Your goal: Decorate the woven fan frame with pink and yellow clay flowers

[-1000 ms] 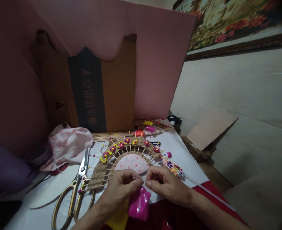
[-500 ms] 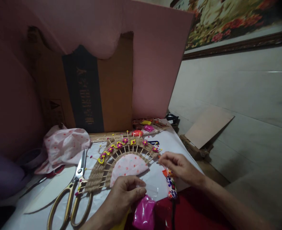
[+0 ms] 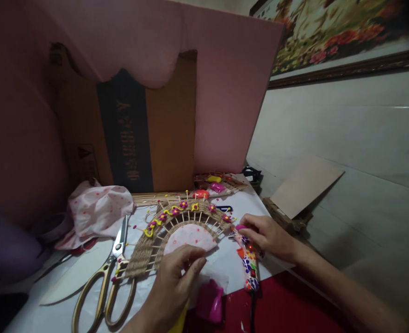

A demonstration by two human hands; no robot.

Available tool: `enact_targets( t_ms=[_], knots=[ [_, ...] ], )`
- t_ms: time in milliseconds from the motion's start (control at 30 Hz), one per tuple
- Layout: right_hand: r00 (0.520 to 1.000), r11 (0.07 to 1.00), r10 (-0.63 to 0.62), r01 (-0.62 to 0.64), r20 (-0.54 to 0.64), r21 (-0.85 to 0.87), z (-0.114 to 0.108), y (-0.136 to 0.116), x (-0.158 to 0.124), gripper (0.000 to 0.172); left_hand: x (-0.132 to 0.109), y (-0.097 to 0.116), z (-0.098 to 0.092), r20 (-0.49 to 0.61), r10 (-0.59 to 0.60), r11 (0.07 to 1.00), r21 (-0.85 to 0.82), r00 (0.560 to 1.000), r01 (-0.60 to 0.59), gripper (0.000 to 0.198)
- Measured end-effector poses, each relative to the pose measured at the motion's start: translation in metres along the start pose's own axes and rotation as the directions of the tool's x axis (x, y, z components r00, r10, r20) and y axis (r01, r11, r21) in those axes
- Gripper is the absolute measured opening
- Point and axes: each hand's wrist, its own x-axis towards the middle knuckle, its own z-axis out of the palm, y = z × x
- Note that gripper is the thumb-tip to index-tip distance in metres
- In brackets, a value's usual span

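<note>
Looming at back: pink panel, w/ cardboard in front, dark-blue band down it. Mid-table, woven arch, dotted cloth in its curve, magenta & yellow flowers along its band. Gold-handled scissors by its L end. L hand in front of arch, thumb & index spread. R hand near arch's R end, beside patterned glue gun. Magenta packet below L hand. Smallest: magenta lump, pinched betw. R thumb & index.
</note>
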Motion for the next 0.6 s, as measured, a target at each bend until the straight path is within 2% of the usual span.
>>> enact_targets(
  t_ms=[67, 200, 333, 433, 600],
  knots=[
    [0.989, 0.986, -0.147, 0.145, 0.022, 0.084, 0.002, -0.030, -0.005, 0.018, 0.000, 0.006, -0.001, 0.029, -0.068, 0.994, -0.082, 0.997, 0.070, 0.022],
    [0.940, 0.940, -0.338, 0.335, 0.045, 0.066, 0.013, -0.073, -0.006, 0.016, 0.000, 0.013, 0.000, 0.147, -0.163, 0.944, -0.263, 0.976, 0.198, 0.029],
    [0.906, 0.906, -0.424, 0.424, 0.010, 0.015, 0.024, -0.080, 0.000, 0.017, 0.002, 0.010, -0.001, 0.218, -0.225, 0.861, -0.412, 0.950, 0.299, 0.036],
    [0.905, 0.905, -0.426, 0.426, -0.017, -0.004, 0.028, -0.079, 0.004, 0.015, 0.003, 0.006, -0.003, 0.233, -0.214, 0.831, -0.467, 0.949, 0.302, 0.036],
    [0.894, 0.893, -0.449, 0.448, 0.010, 0.037, 0.031, -0.081, 0.008, 0.018, 0.004, 0.005, -0.005, 0.241, -0.191, 0.812, -0.506, 0.952, 0.291, 0.035]
  ],
)
